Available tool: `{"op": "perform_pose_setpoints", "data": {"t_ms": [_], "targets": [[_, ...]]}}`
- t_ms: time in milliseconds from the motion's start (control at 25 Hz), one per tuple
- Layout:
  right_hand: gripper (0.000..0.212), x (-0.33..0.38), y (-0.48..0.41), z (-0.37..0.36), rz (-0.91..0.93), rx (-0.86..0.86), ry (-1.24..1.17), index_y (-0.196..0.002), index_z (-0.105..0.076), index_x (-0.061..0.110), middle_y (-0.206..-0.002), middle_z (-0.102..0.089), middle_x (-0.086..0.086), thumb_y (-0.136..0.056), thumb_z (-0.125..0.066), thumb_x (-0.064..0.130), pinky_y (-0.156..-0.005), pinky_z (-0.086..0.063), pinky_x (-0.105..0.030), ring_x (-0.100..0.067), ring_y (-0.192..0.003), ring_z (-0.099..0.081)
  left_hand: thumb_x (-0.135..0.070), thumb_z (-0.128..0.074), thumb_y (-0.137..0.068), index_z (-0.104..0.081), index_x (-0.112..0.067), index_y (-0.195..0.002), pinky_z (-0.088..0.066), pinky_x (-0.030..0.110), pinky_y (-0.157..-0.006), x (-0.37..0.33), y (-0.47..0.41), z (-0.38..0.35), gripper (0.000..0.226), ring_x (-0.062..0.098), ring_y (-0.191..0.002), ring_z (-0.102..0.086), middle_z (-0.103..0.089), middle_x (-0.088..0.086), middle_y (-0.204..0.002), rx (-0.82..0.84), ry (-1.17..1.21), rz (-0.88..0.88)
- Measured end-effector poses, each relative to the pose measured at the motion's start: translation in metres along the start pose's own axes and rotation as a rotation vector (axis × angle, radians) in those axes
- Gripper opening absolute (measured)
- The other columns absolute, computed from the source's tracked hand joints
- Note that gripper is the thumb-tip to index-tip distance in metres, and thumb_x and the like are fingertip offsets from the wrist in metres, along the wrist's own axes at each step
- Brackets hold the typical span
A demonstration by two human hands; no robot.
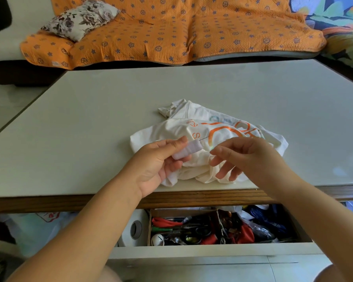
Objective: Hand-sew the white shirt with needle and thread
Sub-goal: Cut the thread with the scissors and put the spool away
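Drawer (192,251), pulled open below the bench (90,119) at lower centre, was seen crammed with scissors and mixed oddments. Left hand (157,165): curled round a white thread spool (186,152), held by thumb and fingers, with a needle (204,138) stuck in its upper end. Right hand (253,157): fingers loosely spread just right of the spool; whether thread was pinched could not be told. White shirt (192,125), orange-printed, was found crumpled at the bench's near edge, mid-frame, under both hands.
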State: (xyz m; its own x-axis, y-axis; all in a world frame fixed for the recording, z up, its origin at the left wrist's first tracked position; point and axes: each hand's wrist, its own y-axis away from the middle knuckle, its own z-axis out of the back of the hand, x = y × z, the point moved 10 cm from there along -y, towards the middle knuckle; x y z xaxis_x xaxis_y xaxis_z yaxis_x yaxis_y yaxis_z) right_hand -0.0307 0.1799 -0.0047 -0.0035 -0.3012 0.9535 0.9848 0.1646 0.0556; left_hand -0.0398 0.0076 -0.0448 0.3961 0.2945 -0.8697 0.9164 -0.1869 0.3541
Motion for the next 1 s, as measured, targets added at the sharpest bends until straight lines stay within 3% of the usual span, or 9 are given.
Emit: {"op": "perform_pose_setpoints", "data": {"t_ms": [120,240,360,440,600,680,800,880,1000], "targets": [[0.019,-0.001,0.002,-0.006,0.050,-0.127,0.117,-0.079,-0.070,0.016,-0.069,-0.071,0.000,-0.094,-0.061,0.020,-0.050,-0.051,-0.022,-0.011,-0.053,-0.067,-0.016,-0.069,-0.072,-0.068,-0.002,-0.094,-0.055,0.013,-0.052,0.011,0.008,-0.021,0.026,0.014,-0.074,-0.072,-0.073,0.011,-0.082,0.102,0.129,0.093],[0.023,0.004,0.010,-0.014,0.095,-0.169,0.303,-0.077,-0.069,0.022,-0.064,-0.069,0.003,-0.095,-0.056,0.026,-0.056,-0.054,-0.024,-0.005,-0.053,-0.065,-0.011,-0.074,-0.067,-0.071,-0.008,-0.084,-0.058,0.019,-0.066,0.007,0.010,-0.021,0.017,0.018,-0.078,-0.072,-0.073,0.011,-0.085,0.059,0.109,-0.010],[0.025,0.013,0.015,-0.025,0.126,-0.096,0.585,-0.080,-0.066,0.022,-0.067,-0.067,0.004,-0.096,-0.052,0.034,-0.065,-0.052,-0.031,-0.010,-0.061,-0.064,-0.017,-0.086,-0.070,-0.075,-0.022,-0.080,-0.053,0.036,-0.083,-0.014,0.011,-0.003,0.016,0.023,-0.078,-0.068,-0.075,0.000,-0.083,-0.115,-0.277,-0.264],[0.025,0.023,0.021,-0.036,0.186,-0.029,0.756,-0.079,-0.062,0.022,-0.066,-0.062,0.006,-0.096,-0.049,0.036,-0.065,-0.050,-0.035,-0.013,-0.063,-0.059,-0.013,-0.083,-0.076,-0.074,-0.029,-0.082,-0.058,0.031,-0.084,-0.029,0.018,-0.004,0.019,0.012,-0.081,-0.072,-0.076,-0.006,-0.086,-0.167,-0.593,-0.433],[0.023,0.028,0.017,-0.026,0.106,0.034,0.689,-0.079,-0.060,0.027,-0.058,-0.055,0.010,-0.096,-0.048,0.038,-0.057,-0.044,-0.025,-0.006,-0.055,-0.055,-0.005,-0.079,-0.078,-0.074,-0.027,-0.089,-0.056,0.025,-0.084,-0.033,0.020,-0.021,0.025,0.012,-0.086,-0.072,-0.075,-0.007,-0.092,-0.002,-0.795,-0.466],[0.024,0.016,0.006,-0.012,-0.014,0.055,0.530,-0.078,-0.063,0.027,-0.051,-0.057,0.012,-0.095,-0.050,0.036,-0.050,-0.041,-0.016,-0.003,-0.045,-0.054,0.001,-0.078,-0.077,-0.071,-0.019,-0.091,-0.055,0.029,-0.090,-0.024,0.017,-0.026,0.025,0.016,-0.094,-0.071,-0.075,-0.004,-0.096,0.131,-0.716,-0.357],[0.029,0.001,0.001,-0.016,-0.091,0.196,0.309,-0.067,-0.064,0.031,-0.051,-0.054,0.002,-0.094,-0.053,0.030,-0.052,-0.038,-0.019,-0.010,-0.046,-0.048,0.002,-0.073,-0.072,-0.068,-0.011,-0.091,-0.058,0.034,-0.084,-0.011,0.014,-0.028,0.024,0.019,-0.093,-0.071,-0.075,0.004,-0.094,0.255,-0.318,-0.176],[0.030,-0.003,0.003,-0.025,-0.085,0.234,0.147,-0.069,-0.066,0.029,-0.055,-0.054,-0.004,-0.096,-0.052,0.024,-0.051,-0.038,-0.022,-0.015,-0.048,-0.049,0.003,-0.068,-0.069,-0.067,-0.009,-0.088,-0.059,0.024,-0.072,-0.005,0.011,-0.028,0.023,0.017,-0.083,-0.072,-0.073,0.007,-0.089,0.252,-0.032,-0.095],[0.023,-0.009,0.007,-0.036,-0.120,0.223,-0.103,-0.090,-0.070,0.012,-0.057,-0.057,-0.007,-0.099,-0.052,0.021,-0.044,-0.038,-0.023,-0.017,-0.045,-0.055,0.002,-0.069,-0.067,-0.067,-0.011,-0.084,-0.058,0.020,-0.070,-0.003,0.005,-0.022,0.021,0.015,-0.075,-0.070,-0.072,0.005,-0.089,0.152,0.135,-0.112]]}}
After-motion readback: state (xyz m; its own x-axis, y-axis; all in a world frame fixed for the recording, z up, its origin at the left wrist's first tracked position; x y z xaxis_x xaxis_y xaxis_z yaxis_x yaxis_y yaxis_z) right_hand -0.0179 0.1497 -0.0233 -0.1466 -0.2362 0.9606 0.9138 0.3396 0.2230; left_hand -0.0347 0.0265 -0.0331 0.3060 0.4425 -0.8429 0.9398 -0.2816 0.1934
